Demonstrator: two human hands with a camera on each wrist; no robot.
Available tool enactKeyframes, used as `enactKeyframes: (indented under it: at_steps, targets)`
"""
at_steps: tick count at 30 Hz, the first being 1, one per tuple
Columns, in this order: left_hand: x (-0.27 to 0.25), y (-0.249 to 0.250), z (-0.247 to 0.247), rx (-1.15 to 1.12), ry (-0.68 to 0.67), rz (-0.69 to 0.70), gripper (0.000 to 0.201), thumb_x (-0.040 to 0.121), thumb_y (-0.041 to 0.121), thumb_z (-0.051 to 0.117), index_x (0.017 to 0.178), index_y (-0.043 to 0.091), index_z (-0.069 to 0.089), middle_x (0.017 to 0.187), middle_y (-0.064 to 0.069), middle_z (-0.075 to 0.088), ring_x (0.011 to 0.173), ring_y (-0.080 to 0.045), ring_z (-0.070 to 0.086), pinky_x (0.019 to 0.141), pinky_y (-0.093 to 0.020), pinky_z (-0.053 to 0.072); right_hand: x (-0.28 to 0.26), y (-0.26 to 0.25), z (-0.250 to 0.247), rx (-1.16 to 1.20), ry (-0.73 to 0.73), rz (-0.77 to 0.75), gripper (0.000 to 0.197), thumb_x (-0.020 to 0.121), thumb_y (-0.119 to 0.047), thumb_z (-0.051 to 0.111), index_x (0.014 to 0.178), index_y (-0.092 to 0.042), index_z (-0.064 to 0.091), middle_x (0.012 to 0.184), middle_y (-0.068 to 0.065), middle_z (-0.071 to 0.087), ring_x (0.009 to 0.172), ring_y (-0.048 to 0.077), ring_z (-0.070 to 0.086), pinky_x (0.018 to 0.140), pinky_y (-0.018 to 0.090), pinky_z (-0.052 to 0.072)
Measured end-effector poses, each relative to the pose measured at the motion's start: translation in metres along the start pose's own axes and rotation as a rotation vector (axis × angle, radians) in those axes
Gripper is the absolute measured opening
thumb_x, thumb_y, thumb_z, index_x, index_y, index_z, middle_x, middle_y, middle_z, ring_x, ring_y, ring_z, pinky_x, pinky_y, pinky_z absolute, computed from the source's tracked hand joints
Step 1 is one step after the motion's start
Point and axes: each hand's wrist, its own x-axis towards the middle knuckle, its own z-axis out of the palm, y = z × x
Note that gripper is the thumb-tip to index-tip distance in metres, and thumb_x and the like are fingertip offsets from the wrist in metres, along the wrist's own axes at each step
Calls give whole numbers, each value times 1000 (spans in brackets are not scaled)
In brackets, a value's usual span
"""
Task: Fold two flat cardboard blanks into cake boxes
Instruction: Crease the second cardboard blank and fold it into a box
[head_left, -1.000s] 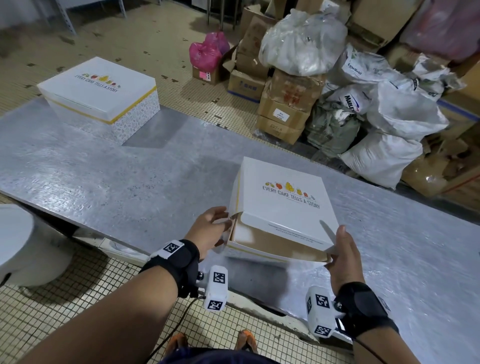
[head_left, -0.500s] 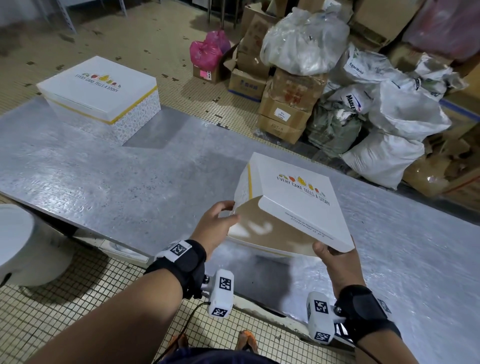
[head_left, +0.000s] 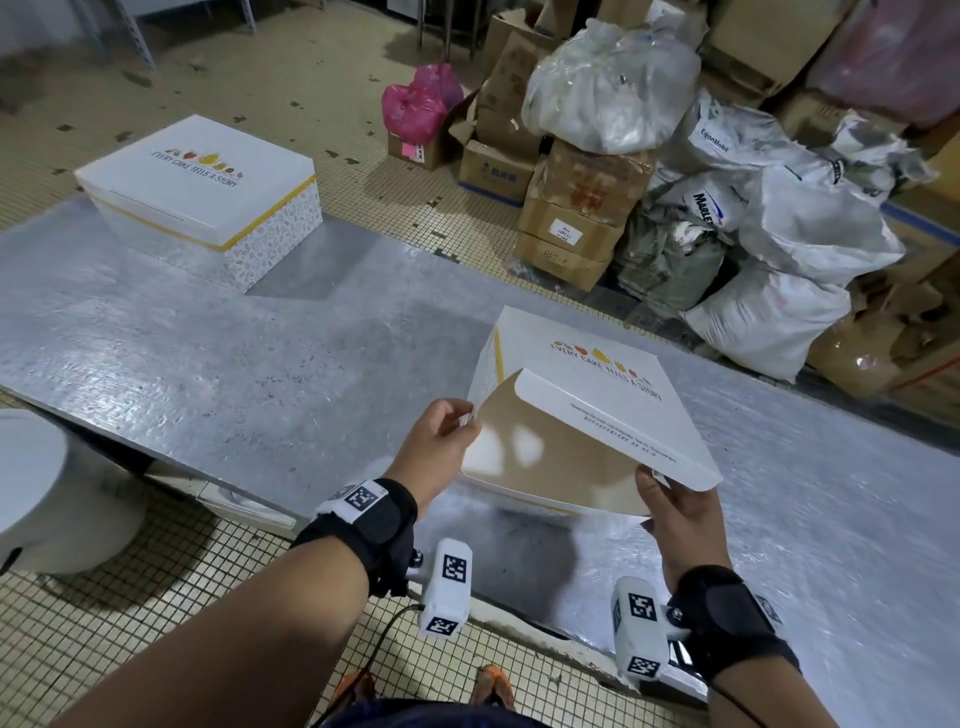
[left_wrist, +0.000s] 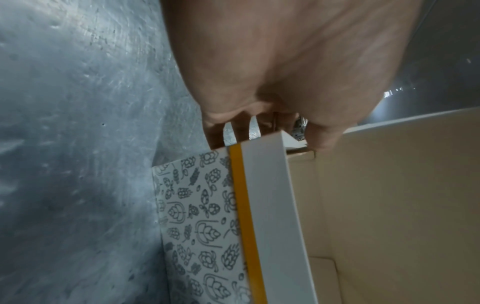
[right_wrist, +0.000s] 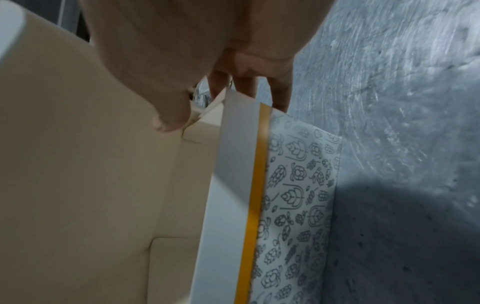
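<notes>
While tilted up, the box (head_left: 582, 395) sits pinched — both hands (head_left: 441, 447) gripping.

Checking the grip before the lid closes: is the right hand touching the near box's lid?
Touching. The head view shows the right hand gripping the lid corner.

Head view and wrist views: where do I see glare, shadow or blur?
Head view: bright patches of light on the brown inside of the lid, a dark shadow under the box on the table, straight edges bowed by the wide lens. Left wrist view: palm soft. Right wrist view: table streaked; shadow beside the box.
</notes>
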Motion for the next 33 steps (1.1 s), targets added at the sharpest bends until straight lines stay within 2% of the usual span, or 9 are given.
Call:
enactKeyframes:
  at_steps: [5, 7, 11, 15, 19, 24, 28, 31, 33]
  targets:
    - [1, 3, -1, 42, 6, 14, 26, 101, 36, 54, 126, 29, 57, 117, 8, 67, 105, -8, 64, 78, -19, 45, 4, 5, -1, -67, -23, 19, 32, 98, -19, 61, 126, -33, 53, 114, -10, 69, 103, 10, 63, 82, 31, 47]
    - [1, 6, -3, 69, -9, 25, 25, 102, 39, 50, 125, 30, 55, 112, 7, 66, 98, -10, 62, 76, -19, 45, 7, 6, -2, -134, -6, 33, 12, 102, -16, 52, 106, -25, 58, 96, -16, 67, 89, 14, 60, 73, 29, 45]
    - [3, 9, -2, 135, -53, 42, 25, 104, 42, 42, 124, 27, 44, 105, 6, 58, 84, -13, 51, 73, -24, 44, 8, -1, 5, -203, 53, 60, 28, 105, -19, 43, 77, -20, 49, 58, -21, 51, 60, 2, 47, 64, 29, 40]
    - [8, 10, -3, 190, -47, 36, 29, 104, 46, 39, 126, 28, 45, 114, 8, 60, 95, -6, 56, 77, -21, 43, 12, -1, 6, -224, 53, 90, 27, 105, -25, 38, 79, -20, 41, 67, -9, 40, 63, 12, 38, 65, 31, 34]
    - [5, 15, -2, 238, -68, 35, 32, 103, 48, 38, 123, 25, 49, 96, 10, 54, 81, -2, 51, 66, -19, 40, 13, -2, 9, -220, 51, 107, 38, 105, -28, 34, 68, -27, 34, 59, -17, 35, 57, 6, 31, 66, 31, 28]
    - [4, 16, -4, 217, -79, 23, 31, 103, 54, 33, 120, 30, 42, 86, 17, 43, 73, -1, 41, 66, -22, 38, 18, 5, 9, -190, 33, 172, 43, 84, -72, 33, 102, -34, 33, 109, -10, 38, 96, 11, 38, 87, 33, 36]
    - [6, 18, -7, 248, -100, 34, 37, 102, 55, 33, 130, 32, 39, 104, 28, 45, 87, 9, 45, 71, -18, 39, 20, 7, 11, -214, 39, 201, 58, 72, -80, 29, 107, -33, 29, 111, -10, 37, 99, 12, 37, 95, 34, 33]
    - [13, 13, -8, 350, -132, 45, 49, 99, 58, 39, 142, 34, 38, 130, 9, 56, 110, -6, 57, 77, -20, 42, 18, 7, 13, -235, 43, 200, 41, 83, -73, 27, 98, -35, 35, 90, -20, 37, 93, 10, 35, 93, 32, 31]
    - [16, 11, -9, 469, -158, 29, 53, 98, 61, 39, 145, 35, 38, 124, -9, 61, 108, -23, 62, 76, -27, 45, 18, 8, 13, -237, 45, 181, 38, 89, -70, 27, 95, -37, 45, 95, -18, 48, 97, 11, 44, 101, 32, 33]
